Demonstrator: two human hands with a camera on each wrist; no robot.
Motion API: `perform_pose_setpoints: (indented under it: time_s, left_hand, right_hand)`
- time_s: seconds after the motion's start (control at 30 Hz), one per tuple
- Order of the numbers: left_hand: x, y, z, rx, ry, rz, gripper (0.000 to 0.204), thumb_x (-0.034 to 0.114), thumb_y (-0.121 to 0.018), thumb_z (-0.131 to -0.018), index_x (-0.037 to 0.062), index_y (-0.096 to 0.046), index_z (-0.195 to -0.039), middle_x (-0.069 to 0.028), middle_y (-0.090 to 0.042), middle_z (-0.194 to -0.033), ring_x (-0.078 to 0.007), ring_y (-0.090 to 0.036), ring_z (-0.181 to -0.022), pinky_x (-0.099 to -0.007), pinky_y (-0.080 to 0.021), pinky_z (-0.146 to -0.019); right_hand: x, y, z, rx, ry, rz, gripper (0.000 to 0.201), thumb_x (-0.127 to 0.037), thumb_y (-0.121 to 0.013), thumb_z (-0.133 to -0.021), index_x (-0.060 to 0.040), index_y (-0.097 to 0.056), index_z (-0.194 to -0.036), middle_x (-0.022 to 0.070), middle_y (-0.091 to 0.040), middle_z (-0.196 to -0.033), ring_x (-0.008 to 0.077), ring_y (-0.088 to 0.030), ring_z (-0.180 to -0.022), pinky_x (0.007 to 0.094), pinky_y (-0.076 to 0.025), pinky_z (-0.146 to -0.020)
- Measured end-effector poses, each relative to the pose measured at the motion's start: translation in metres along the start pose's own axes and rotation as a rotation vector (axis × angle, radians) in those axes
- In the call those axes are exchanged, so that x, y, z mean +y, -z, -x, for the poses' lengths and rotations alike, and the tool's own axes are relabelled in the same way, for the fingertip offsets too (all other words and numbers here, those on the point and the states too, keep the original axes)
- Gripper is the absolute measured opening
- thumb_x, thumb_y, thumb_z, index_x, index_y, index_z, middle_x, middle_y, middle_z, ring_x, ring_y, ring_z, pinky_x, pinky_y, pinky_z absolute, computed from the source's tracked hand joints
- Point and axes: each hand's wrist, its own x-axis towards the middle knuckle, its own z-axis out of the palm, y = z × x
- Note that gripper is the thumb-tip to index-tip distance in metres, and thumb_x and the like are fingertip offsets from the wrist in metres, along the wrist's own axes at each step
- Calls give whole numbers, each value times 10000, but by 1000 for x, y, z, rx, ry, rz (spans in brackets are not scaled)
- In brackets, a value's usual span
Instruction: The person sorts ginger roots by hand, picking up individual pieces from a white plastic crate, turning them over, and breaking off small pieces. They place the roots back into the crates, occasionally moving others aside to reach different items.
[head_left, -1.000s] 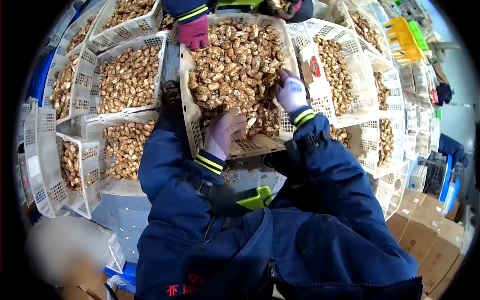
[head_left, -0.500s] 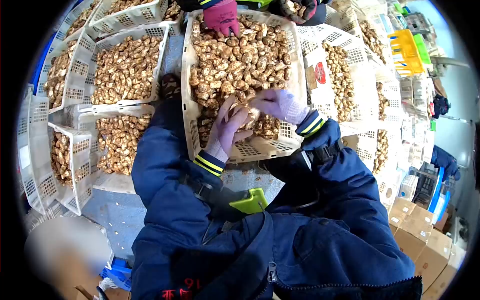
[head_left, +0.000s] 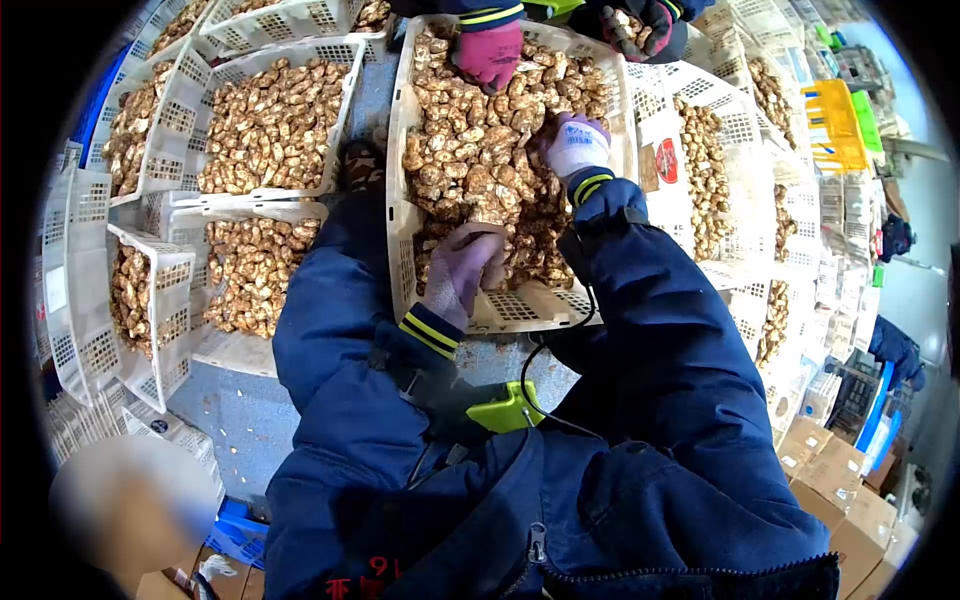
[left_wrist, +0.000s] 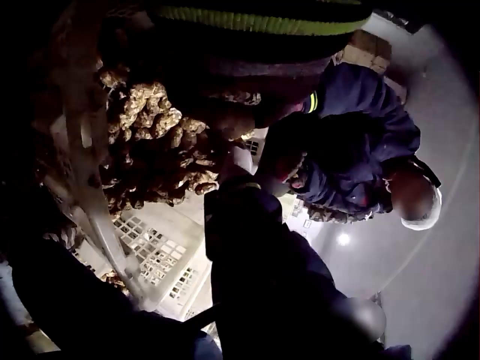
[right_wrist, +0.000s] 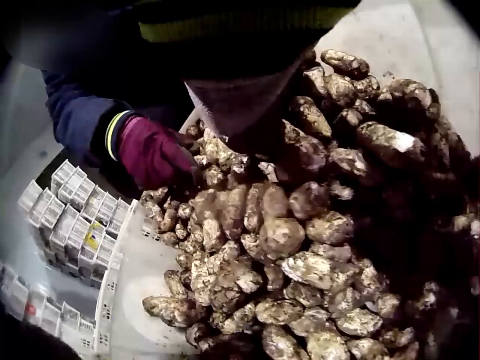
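Note:
A white perforated crate (head_left: 400, 240) heaped with brown-and-white mushrooms (head_left: 480, 120) stands before me. My left hand (head_left: 465, 268), in a light purple glove, is at the crate's near left part, fingers bent over the mushrooms. My right hand (head_left: 578, 145) reaches to the crate's right side, its fingertips down among the mushrooms and hidden. I cannot tell whether either hand grips a mushroom. In the right wrist view, the pale glove (right_wrist: 236, 105) comes down on the heap, with knobbly mushrooms (right_wrist: 300, 262) around it. The left wrist view is dark around the hand.
Across the crate, another person's pink-gloved hand (head_left: 490, 55) touches the heap, while their dark-gloved hand (head_left: 635, 32) holds mushrooms. More filled crates stand to the left (head_left: 275, 130) and right (head_left: 705, 180). A lime-green plastic piece (head_left: 505, 408) lies near my lap. Cardboard boxes (head_left: 840, 470) stand at right.
My right hand went from the crate's right side to near my left hand, then back to the right side. My left fingers now bend more. The other person's pink glove has moved rightward over the heap.

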Motion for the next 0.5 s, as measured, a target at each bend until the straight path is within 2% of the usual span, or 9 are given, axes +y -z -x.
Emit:
perform_pose_setpoints:
  time_s: [0.07,0.13,0.17,0.2,0.27,0.3,0.4,0.47,0.5]
  left_hand:
    - [10,-11,4,56,-39,-103,177,150,-606,-876,25,-654,-991,-22,-566,-650,-107,-492,-508,-254,-370,-454]
    - [16,-16,8,54,-35,-222,203,176,-592,-886,29,-654,-1011,-20,-562,-628,-107,-487,-492,-253,-367,-446]
    - [14,-14,7,15,-34,-246,260,231,-564,-904,35,-641,-1055,-25,-597,-681,-99,-511,-526,-238,-381,-455]
    - [13,-14,6,18,-3,-231,279,243,-558,-906,35,-631,-1076,-31,-611,-714,-99,-519,-540,-235,-388,-459]
    - [11,-17,4,23,60,-201,319,267,-547,-910,35,-610,-1119,-42,-639,-781,-100,-535,-568,-231,-403,-467]
    - [11,-16,6,-31,-10,-345,370,289,-535,-912,42,-579,-1184,-56,-654,-872,-105,-553,-605,-235,-429,-490]
    - [15,-26,8,36,120,-280,393,292,-529,-916,50,-569,-1223,-64,-654,-879,-120,-567,-616,-245,-458,-535]
    - [5,-18,6,37,78,-314,369,282,-529,-922,47,-585,-1202,-61,-647,-836,-121,-564,-606,-245,-456,-536]
    - [-1,-14,5,39,59,-334,358,277,-529,-926,46,-592,-1192,-60,-643,-814,-121,-562,-601,-244,-455,-536]
  right_hand:
    - [4,-11,14,226,31,-27,356,-312,-682,-767,-106,-638,-1053,139,-633,-1110,308,-603,-1048,407,-472,-891]
    - [25,-18,25,197,137,-382,328,-254,-686,-760,-76,-639,-1031,159,-666,-986,329,-630,-967,409,-485,-855]
    - [32,-29,29,320,149,-463,287,-193,-672,-762,-54,-632,-1009,183,-668,-898,359,-634,-906,404,-499,-808]
    - [47,-37,35,189,93,-729,214,-130,-647,-795,-49,-633,-993,151,-673,-883,305,-648,-833,361,-502,-756]
    - [60,-44,49,93,219,-1408,193,-91,-627,-829,-49,-630,-1018,99,-667,-853,200,-620,-766,309,-487,-702]
    - [71,-49,62,87,238,-1414,206,-68,-611,-854,-49,-628,-1059,56,-651,-839,126,-573,-739,271,-467,-666]
    - [59,4,117,153,113,-1217,224,-78,-600,-858,-43,-629,-1077,99,-661,-873,169,-609,-766,296,-486,-683]
    - [67,-10,109,444,197,-800,282,-96,-594,-821,-57,-625,-1099,186,-656,-972,331,-640,-887,394,-512,-779]
    - [70,-14,105,424,198,-709,298,-103,-592,-815,-61,-624,-1109,190,-651,-989,344,-634,-900,406,-509,-794]
